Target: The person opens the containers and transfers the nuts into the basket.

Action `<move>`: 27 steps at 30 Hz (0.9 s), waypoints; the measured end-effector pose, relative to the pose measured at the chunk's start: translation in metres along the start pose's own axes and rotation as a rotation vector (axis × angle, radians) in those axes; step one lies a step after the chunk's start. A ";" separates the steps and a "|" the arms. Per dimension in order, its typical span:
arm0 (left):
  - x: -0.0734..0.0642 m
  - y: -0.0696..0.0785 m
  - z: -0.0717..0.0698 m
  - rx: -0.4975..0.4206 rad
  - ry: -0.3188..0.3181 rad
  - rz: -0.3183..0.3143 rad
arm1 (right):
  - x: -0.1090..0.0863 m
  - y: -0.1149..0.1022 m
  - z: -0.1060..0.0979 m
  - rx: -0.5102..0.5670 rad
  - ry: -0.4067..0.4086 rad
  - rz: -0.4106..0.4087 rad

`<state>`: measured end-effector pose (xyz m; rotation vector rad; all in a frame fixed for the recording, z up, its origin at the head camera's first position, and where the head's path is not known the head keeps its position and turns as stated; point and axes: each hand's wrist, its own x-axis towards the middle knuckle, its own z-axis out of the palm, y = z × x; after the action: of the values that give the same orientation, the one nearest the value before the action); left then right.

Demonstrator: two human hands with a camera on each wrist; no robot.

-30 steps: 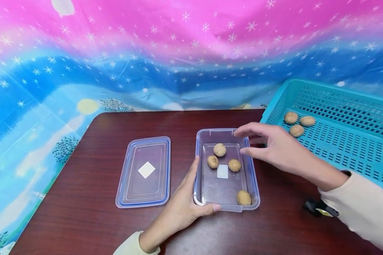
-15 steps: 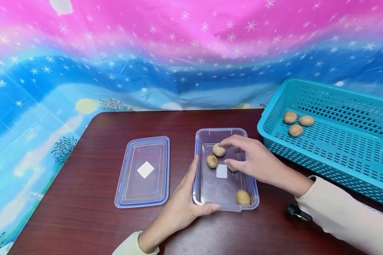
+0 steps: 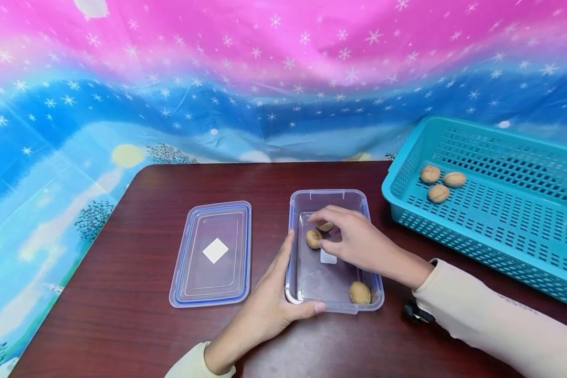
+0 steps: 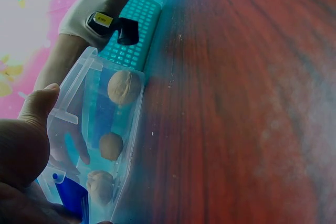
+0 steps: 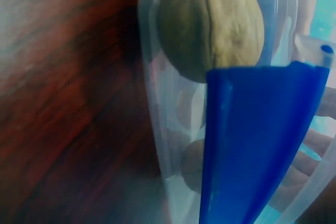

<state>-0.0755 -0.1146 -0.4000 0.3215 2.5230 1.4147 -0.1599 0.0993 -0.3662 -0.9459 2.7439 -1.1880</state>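
Over walnuts [image 3: 313,240] within the clear container [image 3: 326,283], the right hand [image 3: 354,236] has thumb and fingertips apart; the left hand [image 3: 270,299], spread, touches the container's near-left corner

Pink-and-blue snowflake-patterned cloth [image 3: 283,84] behind, dark reddish-brown table [image 3: 123,262], wood grain

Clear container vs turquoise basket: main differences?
The container is transparent; the basket is opaque turquoise. The container's walls are solid; the basket's are perforated. The basket looks larger than the container. The left hand touches the container, not the basket. Both are open-topped and hold walnuts.
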 end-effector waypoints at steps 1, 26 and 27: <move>0.000 0.000 0.000 0.001 0.000 0.000 | 0.001 -0.001 0.001 0.002 0.000 -0.001; 0.000 0.001 -0.001 -0.005 -0.004 0.008 | 0.012 -0.001 0.017 -0.148 -0.096 0.054; 0.000 0.001 -0.001 -0.005 -0.005 0.007 | 0.013 -0.001 0.017 -0.148 -0.104 0.057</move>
<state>-0.0758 -0.1147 -0.3992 0.3332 2.5164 1.4212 -0.1656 0.0809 -0.3745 -0.9063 2.7858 -0.9115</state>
